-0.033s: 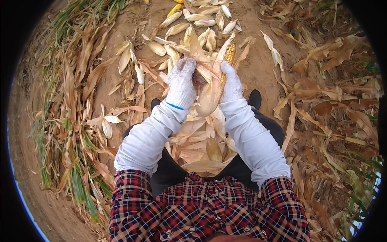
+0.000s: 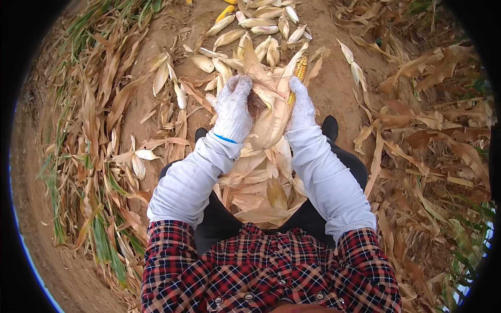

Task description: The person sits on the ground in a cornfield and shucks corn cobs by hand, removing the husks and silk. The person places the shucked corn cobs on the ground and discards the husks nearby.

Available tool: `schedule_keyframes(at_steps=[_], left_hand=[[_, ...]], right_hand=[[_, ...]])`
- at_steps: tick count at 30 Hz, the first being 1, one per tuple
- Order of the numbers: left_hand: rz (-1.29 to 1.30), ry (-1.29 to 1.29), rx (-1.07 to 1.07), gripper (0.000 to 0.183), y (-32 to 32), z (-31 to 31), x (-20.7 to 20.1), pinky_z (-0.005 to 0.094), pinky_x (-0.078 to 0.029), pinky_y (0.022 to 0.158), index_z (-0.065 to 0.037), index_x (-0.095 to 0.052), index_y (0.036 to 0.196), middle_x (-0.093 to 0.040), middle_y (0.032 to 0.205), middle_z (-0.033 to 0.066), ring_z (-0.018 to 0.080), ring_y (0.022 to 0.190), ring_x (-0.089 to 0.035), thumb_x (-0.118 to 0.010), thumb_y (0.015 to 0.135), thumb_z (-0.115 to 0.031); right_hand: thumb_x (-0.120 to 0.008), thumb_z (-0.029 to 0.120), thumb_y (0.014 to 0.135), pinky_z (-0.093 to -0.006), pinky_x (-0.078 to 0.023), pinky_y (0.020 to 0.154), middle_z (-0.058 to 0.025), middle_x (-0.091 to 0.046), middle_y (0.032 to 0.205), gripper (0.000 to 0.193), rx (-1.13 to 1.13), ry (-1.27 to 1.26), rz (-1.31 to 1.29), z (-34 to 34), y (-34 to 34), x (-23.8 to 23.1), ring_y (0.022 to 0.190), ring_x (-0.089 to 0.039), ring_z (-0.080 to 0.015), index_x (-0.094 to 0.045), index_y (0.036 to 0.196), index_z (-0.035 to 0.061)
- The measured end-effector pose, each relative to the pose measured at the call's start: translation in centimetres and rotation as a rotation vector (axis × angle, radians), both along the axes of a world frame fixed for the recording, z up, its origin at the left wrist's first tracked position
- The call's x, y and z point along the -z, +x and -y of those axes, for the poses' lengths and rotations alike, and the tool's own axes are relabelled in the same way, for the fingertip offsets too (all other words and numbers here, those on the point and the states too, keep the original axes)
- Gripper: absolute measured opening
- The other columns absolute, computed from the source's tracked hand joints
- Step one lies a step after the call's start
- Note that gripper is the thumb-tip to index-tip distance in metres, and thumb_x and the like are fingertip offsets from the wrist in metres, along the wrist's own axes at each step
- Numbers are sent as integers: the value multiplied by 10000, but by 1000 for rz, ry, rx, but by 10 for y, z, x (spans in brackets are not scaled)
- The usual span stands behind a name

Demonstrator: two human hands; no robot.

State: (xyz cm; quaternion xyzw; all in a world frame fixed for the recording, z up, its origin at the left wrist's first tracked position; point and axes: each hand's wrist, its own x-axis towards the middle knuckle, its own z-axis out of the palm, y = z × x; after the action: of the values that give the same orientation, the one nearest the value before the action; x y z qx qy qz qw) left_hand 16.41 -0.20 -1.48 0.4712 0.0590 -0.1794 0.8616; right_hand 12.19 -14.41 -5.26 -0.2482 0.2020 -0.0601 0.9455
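Note:
My left hand (image 2: pixel 234 107), in a white knit glove with a blue cuff edge, is closed on pale dry corn husk (image 2: pixel 270 122). Brown corn silk (image 2: pixel 256 103) shows beside its fingers. Out to the right, my right hand (image 2: pixel 301 106), gloved too, grips a corn cob (image 2: pixel 299 69) with its thumb along the cob's side. Yellow kernels are bare along the cob's right part, while opened husk leaves spread between the two hands. The cob's lower end is hidden by husk and glove.
Several ears in pale husk (image 2: pixel 255 23) lie on the brown soil ahead, with a bare yellow cob (image 2: pixel 225 13) among them. Loose husks (image 2: pixel 250 201) are heaped between my legs. Dry stalks and leaves (image 2: pixel 120 104) line the left side, and more (image 2: pixel 438 135) the right.
My right hand and the cob have shifted slightly to the right, and my left hand slightly to the left. The husk between them is spread a little wider.

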Motion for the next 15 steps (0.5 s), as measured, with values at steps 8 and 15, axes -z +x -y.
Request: schedule_keyframes(at_steps=[8, 15], left_hand=[[371, 410, 57, 374, 13, -8, 8, 306, -472, 1018, 9, -614, 1350, -665, 1203, 72, 153, 1110, -591, -596, 1074, -242], [219, 128, 326, 380, -3, -15, -6, 314, -555, 987, -4, -547, 1410, -666, 1241, 69, 165, 1116, -660, -582, 1086, -199]], right_hand=[[-667, 280, 1041, -409, -611, 977, -159, -694, 1261, 450, -11, -280, -83, 2, 2, 22, 1112, -715, -297, -592, 1399, 17], [-766, 304, 980, -364, -613, 839, -104, -699, 1168, 491, 118, -94, -116, 23, 8, 11, 991, -705, -222, -619, 1359, 28]])
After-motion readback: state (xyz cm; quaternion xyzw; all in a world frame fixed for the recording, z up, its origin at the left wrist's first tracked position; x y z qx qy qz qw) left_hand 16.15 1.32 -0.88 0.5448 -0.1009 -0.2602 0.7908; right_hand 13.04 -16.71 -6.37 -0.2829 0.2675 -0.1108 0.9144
